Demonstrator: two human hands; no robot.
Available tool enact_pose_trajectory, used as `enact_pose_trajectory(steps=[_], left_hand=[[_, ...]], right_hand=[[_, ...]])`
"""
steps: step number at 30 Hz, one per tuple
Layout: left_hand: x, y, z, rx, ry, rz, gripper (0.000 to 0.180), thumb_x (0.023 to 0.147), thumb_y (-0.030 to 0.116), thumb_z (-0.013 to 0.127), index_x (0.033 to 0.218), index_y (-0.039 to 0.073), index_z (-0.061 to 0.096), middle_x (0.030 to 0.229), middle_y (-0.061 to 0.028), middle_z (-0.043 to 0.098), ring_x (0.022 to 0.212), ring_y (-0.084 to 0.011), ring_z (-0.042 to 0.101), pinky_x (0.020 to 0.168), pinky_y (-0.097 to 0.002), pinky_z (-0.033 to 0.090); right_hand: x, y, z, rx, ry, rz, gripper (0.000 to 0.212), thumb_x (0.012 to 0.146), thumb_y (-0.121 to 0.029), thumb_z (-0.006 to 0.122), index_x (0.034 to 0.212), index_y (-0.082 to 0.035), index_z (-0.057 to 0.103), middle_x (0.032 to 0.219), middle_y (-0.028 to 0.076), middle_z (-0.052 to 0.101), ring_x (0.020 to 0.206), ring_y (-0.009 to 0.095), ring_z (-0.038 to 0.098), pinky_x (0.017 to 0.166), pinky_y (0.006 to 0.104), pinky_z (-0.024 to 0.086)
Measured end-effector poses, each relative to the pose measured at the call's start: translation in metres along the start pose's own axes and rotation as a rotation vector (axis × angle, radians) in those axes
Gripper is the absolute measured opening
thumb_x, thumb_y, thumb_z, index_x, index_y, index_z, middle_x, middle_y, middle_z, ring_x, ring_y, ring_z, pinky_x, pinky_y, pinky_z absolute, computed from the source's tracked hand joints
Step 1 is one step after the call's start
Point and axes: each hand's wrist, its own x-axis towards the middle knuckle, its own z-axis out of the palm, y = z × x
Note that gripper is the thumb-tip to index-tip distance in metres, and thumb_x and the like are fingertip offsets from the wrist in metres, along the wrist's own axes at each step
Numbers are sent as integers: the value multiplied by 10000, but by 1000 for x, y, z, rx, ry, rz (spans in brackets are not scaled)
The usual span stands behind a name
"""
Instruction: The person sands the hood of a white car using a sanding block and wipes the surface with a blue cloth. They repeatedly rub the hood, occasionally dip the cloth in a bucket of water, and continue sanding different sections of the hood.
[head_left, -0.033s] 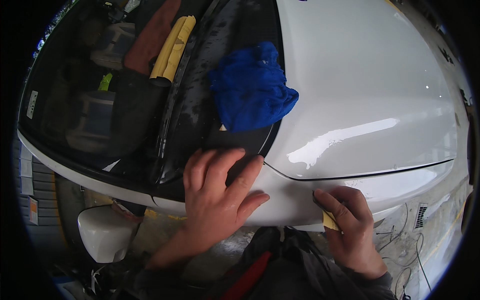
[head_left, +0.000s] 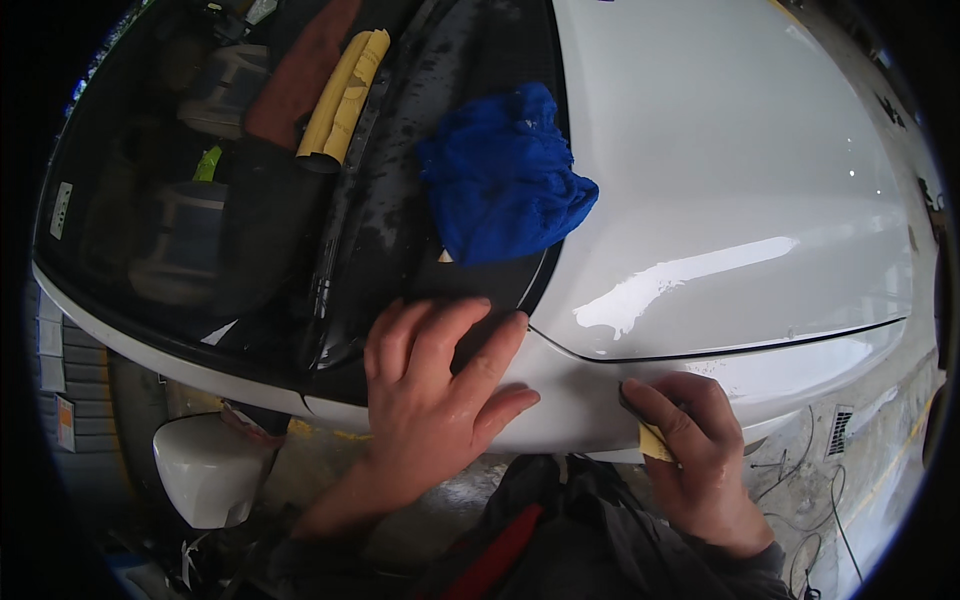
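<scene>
My left hand (head_left: 425,400) rests with spread fingers on the car's edge, where the fender meets the dark cowl below the windshield; nothing is in it. Pinched in my right hand (head_left: 705,430) is a small piece of yellow sandpaper (head_left: 655,445), with a dark edge showing at the thumb tip. That hand is against the pale grey fender (head_left: 570,390), just below the hood seam. Its fingers partly hide the sandpaper. Beyond my left hand, a crumpled blue cloth (head_left: 505,180) lies across the cowl and the edge of the hood (head_left: 720,170).
A rolled yellow paper sheet (head_left: 345,100) lies at the base of the windshield (head_left: 110,150). The side mirror (head_left: 205,470) juts out at lower left. Dark cables (head_left: 840,510) and a floor grate (head_left: 842,430) are on the concrete at right.
My right hand has shifted slightly left along the fender with the sandpaper. My left hand stays in nearly the same place.
</scene>
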Motion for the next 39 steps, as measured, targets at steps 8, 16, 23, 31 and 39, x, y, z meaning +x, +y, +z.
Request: enact_pose_trajectory(steps=[8, 16, 23, 31, 39], left_hand=[[-3, -5, 1, 0, -26, 41, 470, 844, 496, 813, 1270, 297, 812, 1456, -33, 579, 1311, -337, 494, 1134, -563, 409], [-7, -7, 2, -68, 25, 89, 316, 815, 446, 827, 1120, 364, 842, 1421, -5, 629, 1371, -311, 536, 1198, -632, 339], [-5, 26, -4, -827, 201, -47, 618, 902, 115, 830, 1456, -19, 591, 1261, -170, 725, 1088, -312, 714, 990, -445, 544], [3, 77, 24, -1585, 2, -386, 264, 1127, 88, 575, 1372, 10, 518, 1109, -46, 642, 982, -93, 601, 863, -276, 509], [-5, 95, 34, -1786, -66, -455, 387, 1164, 297, 506, 1429, 18, 483, 1269, -64, 578, 1125, -110, 546, 967, -301, 474]], right_hand=[[22, -11, 18, -54, -44, -60, 690, 691, -2, 769, 1375, -54, 703, 1201, 143, 641, 953, 328, 667, 809, 415, 589], [28, -27, 17, 360, 9, 194, 368, 973, -69, 706, 1321, -3, 607, 1206, 176, 685, 1066, 303, 692, 925, 388, 562], [41, -48, 18, 1089, 230, 518, 323, 1096, -193, 660, 1371, -32, 610, 1212, 75, 730, 1082, 147, 680, 926, 311, 545], [26, -36, 28, 1202, 356, 491, 221, 1081, -118, 689, 1290, -45, 675, 1164, -1, 725, 1039, 76, 642, 926, 271, 514], [8, -23, 27, 1219, 325, 384, 127, 1040, -57, 725, 1166, -50, 713, 1280, 8, 690, 1116, 95, 625, 1043, 300, 470]])
